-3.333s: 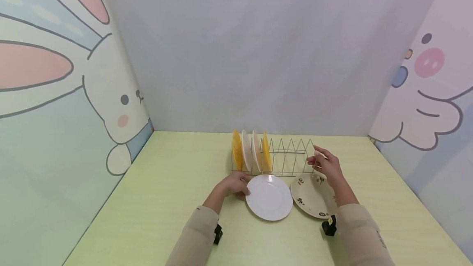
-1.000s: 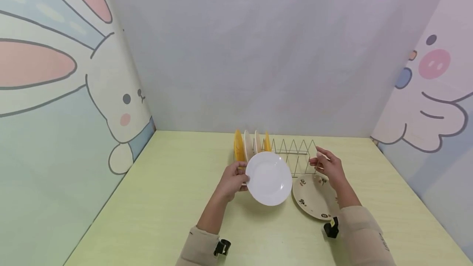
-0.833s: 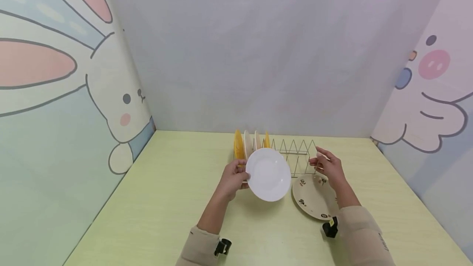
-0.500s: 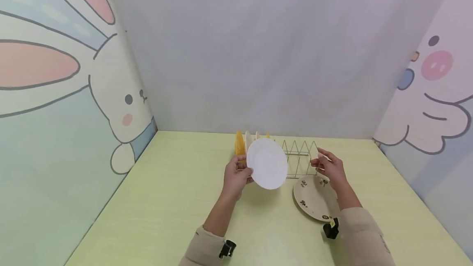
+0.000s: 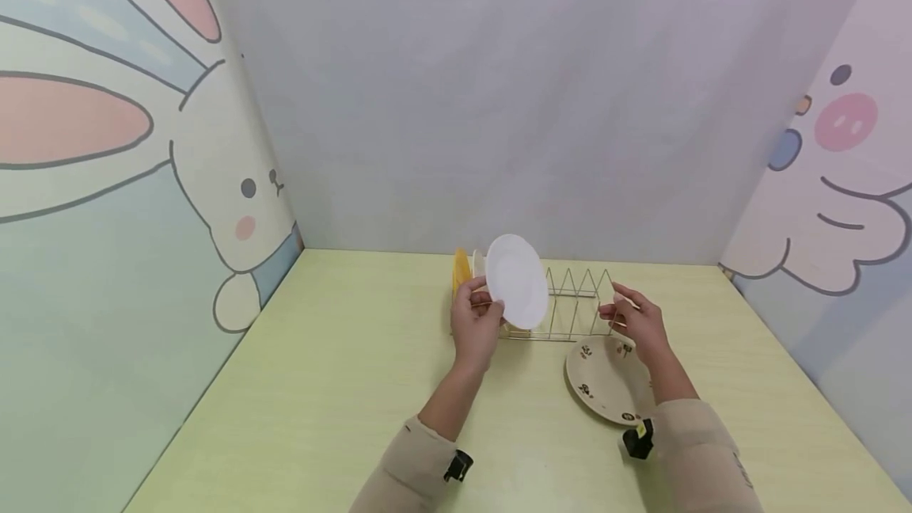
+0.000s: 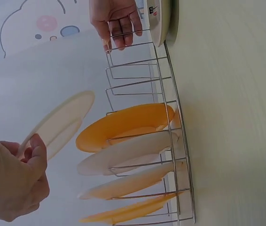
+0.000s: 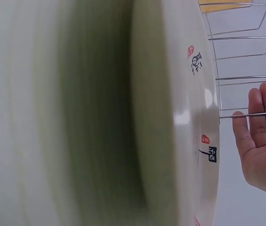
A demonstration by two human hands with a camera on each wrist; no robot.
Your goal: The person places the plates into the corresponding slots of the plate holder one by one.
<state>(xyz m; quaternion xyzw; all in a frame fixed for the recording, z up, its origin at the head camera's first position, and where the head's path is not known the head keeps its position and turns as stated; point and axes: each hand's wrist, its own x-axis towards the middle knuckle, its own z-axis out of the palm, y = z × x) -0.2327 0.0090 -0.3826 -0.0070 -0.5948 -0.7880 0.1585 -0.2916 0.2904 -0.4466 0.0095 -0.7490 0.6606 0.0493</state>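
Head view: pinched in the left hand, the glossy round white plate has risen and steepened, nearing the silver wire rack that the right hand loosely grips near the counter's far edge.

Seen close and edge-on, a cream plate with small red and black motifs runs top to bottom, left side blurred. Right of it, the wire rack juts out; the right hand, palm showing, touches a wire with its fingers.
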